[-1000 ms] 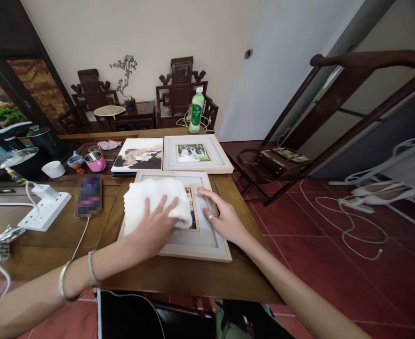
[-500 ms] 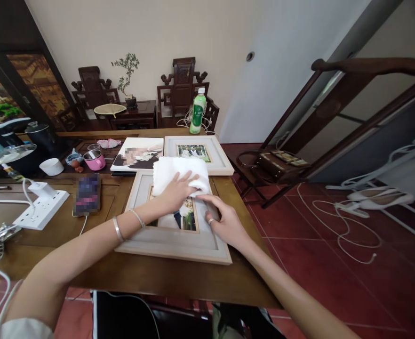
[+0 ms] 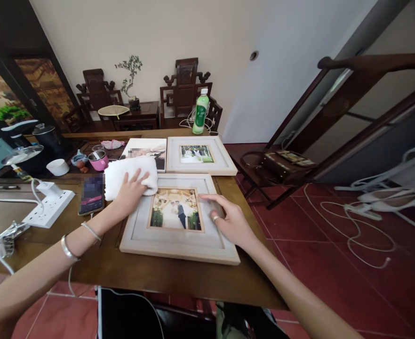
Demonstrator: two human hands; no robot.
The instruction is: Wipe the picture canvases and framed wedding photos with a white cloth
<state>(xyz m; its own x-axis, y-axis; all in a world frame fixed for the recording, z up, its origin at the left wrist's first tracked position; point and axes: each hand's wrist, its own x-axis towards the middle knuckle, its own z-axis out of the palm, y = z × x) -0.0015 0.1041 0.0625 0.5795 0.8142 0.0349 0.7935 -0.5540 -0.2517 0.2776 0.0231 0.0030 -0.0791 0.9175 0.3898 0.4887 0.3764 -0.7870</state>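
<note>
Two hands, from the middle of the view: the left hand at 9 o'clock, the right hand at 5. One white cloth at 9. Two framed photos: the near photo at 7, the far photo close to 12. One green bottle at 12. Toward 9, one phone, one power strip, one pink mug and one white cup. One potted tree between 10 and 11. Three dark wooden chairs, at 10, 11 and 2. One brown bag at 3. Two bracelets at 8. One ring near 6
</note>
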